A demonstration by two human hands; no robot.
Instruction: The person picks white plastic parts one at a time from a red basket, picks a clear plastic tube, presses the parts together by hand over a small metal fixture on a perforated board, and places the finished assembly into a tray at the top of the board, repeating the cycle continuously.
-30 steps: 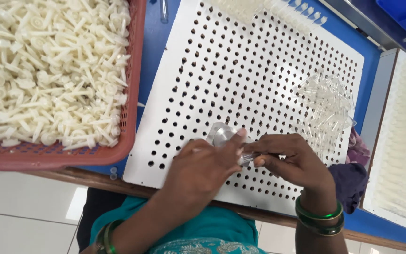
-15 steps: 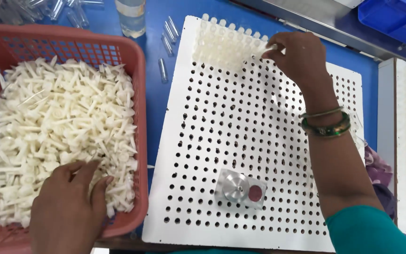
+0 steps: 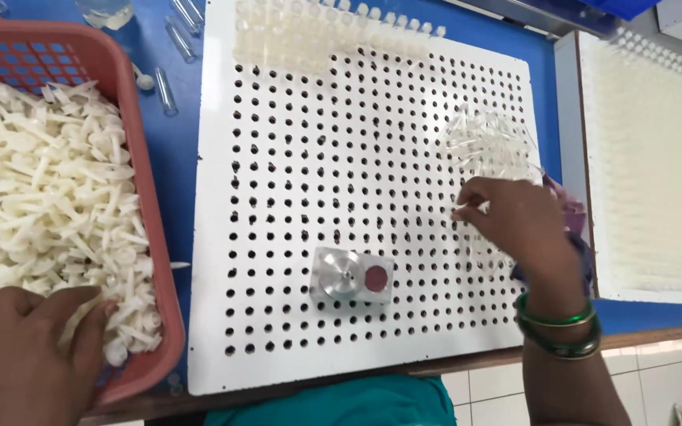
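Note:
My left hand (image 3: 25,351) lies in the red basket (image 3: 148,189), fingers closed over a few of the several white plastic pins (image 3: 41,197) heaped there. My right hand (image 3: 518,221) rests on the right side of the white perforated board (image 3: 278,158), fingertips pinched at the edge of a pile of clear plastic tubes (image 3: 487,142). Whether a tube is between the fingers is hidden. A small metal block with a red disc (image 3: 353,276) sits on the board between my hands. Assembled tubes (image 3: 309,31) fill the board's top rows.
A second white tray (image 3: 657,158) packed with tubes stands at the right. Loose clear tubes (image 3: 171,47) and a clear jar (image 3: 104,12) lie on the blue table (image 3: 175,134) behind the basket. The table's front edge runs just below the board.
My right hand came down from the board's top rows to the clear tube pile at the right. My left hand stays in the basket, now lower in view.

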